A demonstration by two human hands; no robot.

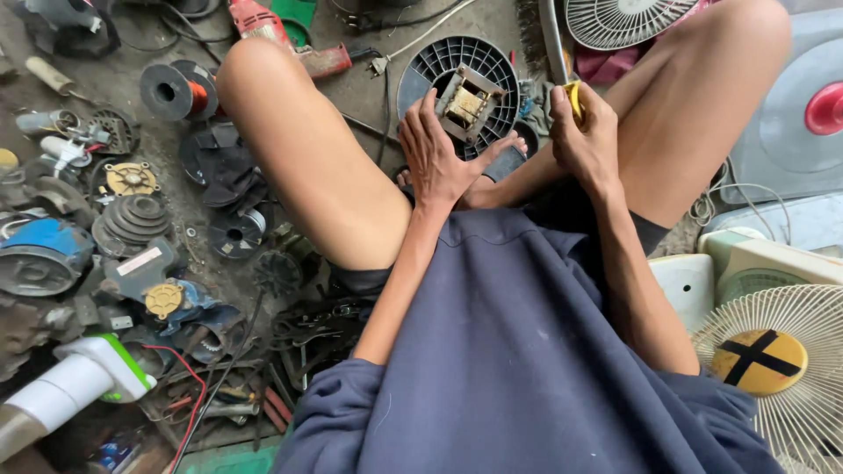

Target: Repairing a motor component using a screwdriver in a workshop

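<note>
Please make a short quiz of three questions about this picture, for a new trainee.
1. True or false: the left hand rests on the black round fan housing that carries the motor.
2. What colour is the tool handle in the right hand? A) yellow B) green C) white
3. Fill in: the cream fan guard at the lower right has a yellow cap with a black ____ on it.

Key: 1 true; 2 A; 3 cross.

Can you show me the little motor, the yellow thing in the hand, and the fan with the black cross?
fan motor (466, 104), head view, metal core.
yellow tool (573, 96), head view, yellow handle.
fan guard (795, 373), head view, wire grille.
</note>
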